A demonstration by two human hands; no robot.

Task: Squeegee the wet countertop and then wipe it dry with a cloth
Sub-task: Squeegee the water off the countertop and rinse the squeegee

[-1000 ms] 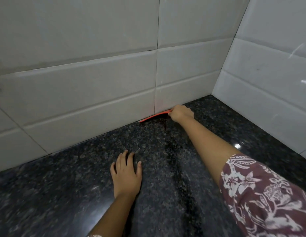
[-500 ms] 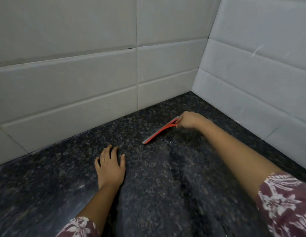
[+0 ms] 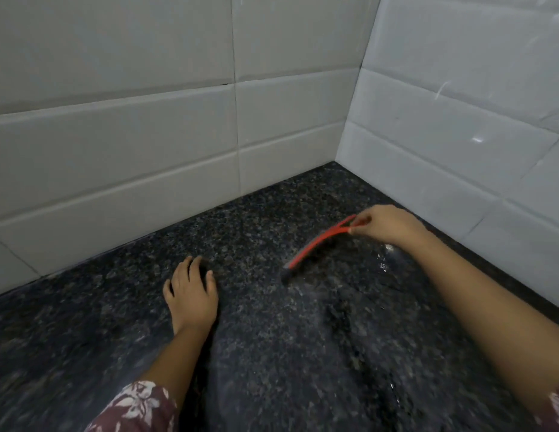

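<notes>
A red squeegee (image 3: 318, 244) lies slanted across a dark speckled stone table (image 3: 116, 322). Its blade edge is down on the surface, and its lower tip is blurred. The right hand (image 3: 387, 224) is at the squeegee's upper end, with its fingers curled in and pinching the thin handle between thumb and fingertips. The forearm runs back from there toward the camera.

Just beside the squeegee, on the camera's side of the blade, the stone shines with a film of water (image 3: 384, 260) and a few bright droplets. Streaks trail from there toward the near edge. Beyond the squeegee, toward the pale tiled wall (image 3: 147, 120), the stone looks duller. Whether it is fully dry cannot be told.

To the left of the squeegee and well apart from it, the left hand (image 3: 192, 294) rests palm down on the table. Its fingers are loosely spread and hold nothing, and it seems to be steadying the body. A patterned maroon sleeve (image 3: 138, 406) shows at the bottom edge.

The task appears to be in its first part: the squeegeeing is under way and water remains on the surface. No cloth is in view, so the drying wipe appears not yet begun.
</notes>
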